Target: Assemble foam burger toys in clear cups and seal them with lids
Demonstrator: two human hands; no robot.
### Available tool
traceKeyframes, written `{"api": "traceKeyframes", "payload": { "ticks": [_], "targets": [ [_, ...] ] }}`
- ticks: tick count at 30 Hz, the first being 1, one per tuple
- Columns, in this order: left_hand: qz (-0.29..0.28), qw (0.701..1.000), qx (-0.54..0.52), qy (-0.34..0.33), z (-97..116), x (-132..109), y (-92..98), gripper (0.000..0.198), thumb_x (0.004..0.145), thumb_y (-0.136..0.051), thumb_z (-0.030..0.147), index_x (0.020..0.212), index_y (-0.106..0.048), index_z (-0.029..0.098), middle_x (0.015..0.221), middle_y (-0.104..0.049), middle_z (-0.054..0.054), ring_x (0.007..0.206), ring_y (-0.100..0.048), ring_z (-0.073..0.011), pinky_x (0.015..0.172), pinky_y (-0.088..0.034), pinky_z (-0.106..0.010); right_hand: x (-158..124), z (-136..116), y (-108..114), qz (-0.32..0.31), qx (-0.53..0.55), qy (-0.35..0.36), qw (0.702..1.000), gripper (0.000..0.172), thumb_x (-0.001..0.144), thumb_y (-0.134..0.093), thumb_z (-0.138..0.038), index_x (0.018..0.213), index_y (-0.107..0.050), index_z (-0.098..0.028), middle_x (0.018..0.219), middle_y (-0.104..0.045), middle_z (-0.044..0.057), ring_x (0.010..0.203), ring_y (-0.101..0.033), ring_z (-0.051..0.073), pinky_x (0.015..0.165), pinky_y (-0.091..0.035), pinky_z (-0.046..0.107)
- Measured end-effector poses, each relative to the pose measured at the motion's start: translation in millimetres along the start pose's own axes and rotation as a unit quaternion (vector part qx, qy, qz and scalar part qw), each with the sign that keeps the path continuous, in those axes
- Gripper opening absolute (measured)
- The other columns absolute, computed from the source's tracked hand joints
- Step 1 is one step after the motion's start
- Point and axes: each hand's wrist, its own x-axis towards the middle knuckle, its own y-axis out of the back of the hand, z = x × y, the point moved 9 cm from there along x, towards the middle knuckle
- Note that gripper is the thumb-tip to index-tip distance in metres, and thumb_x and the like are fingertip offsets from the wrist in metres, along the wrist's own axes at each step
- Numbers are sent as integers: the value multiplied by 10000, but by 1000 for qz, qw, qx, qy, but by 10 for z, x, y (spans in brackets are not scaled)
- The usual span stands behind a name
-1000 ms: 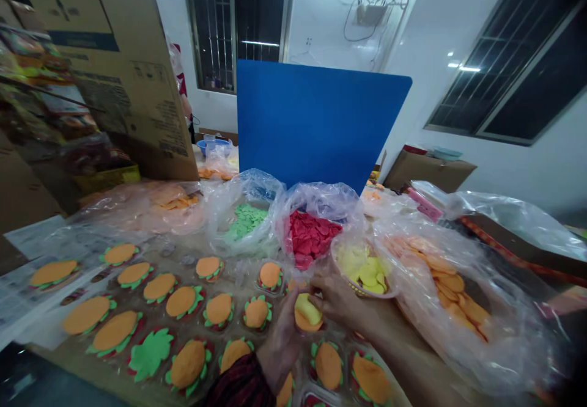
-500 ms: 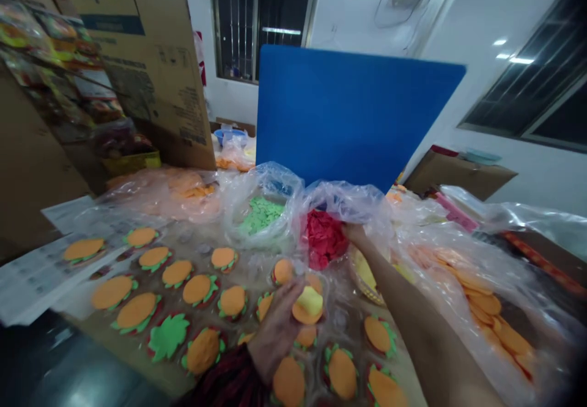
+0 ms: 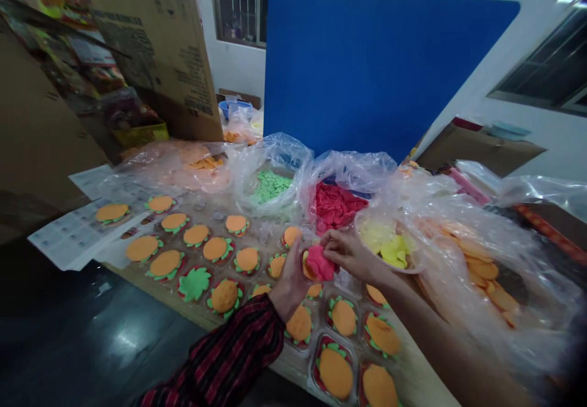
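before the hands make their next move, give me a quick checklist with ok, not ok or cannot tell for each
1. Orange disc supported: ok, the left hand holds it.
2. Pink-red piece under control: ok, the fingers of the right hand are on it, and it lies over the disc.
3. Just one pink-red layer there: cannot tell, the edges blur together.
4. Red pieces accessible: ok, heaped in view beyond the right hand.
5. Every stack on the table capped in orange: not ok, one shows a green leafy piece on top.
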Motion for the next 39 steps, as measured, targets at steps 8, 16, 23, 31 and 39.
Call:
{"api": "traceKeyframes", "payload": {
  "ticks": [8, 16, 23, 31, 39],
  "targets": [
    [-6, 999, 0, -43, -14, -12, 63, 275, 830, -491, 355, 785, -625, 119, 704, -672, -66, 715, -638, -183, 657, -480, -275, -129, -234, -223, 33, -339, 57, 939, 228, 751, -545, -220, 966, -512, -152, 898, -618, 86, 792, -556, 203, 679, -394, 294],
    [-17, 997, 6, -76, 34, -24, 75, 173, 776, -550, 273, 796, -616, 114, 674, -632, -27, 589, -586, -120, 552, -431, -208, -71, -303, -246, -21, -237, 60, 970, 168, 690, -567, -149, 856, -594, -152, 797, -620, 25, 711, -550, 155, 634, -392, 244],
    [-19, 998, 1, -52, 19, 1, 154, 238, 771, -559, 348, 804, -611, 118, 688, -654, -48, 601, -602, -157, 584, -479, -278, -51, -226, 23, -4, -116, 40, 992, 119, 759, -584, -240, 765, -625, -129, 672, -573, -2, 614, -504, 124, 554, -367, 226],
    [-23, 998, -12, -51, -22, 38, 183, 210, 779, -559, 318, 820, -625, 123, 698, -650, -31, 593, -590, -124, 600, -466, -240, -53, -297, -221, -13, -256, 76, 964, 92, 744, -536, -106, 788, -603, -150, 730, -601, 14, 663, -520, 137, 598, -348, 236],
    [-23, 999, -2, -29, -21, -13, 176, 197, 792, -528, 292, 780, -629, 122, 690, -656, -46, 602, -602, -153, 596, -477, -272, -91, -323, -183, 45, -313, 67, 946, 77, 814, -487, -149, 783, -558, -149, 700, -581, 24, 645, -511, 138, 583, -330, 235]
  ]
}}
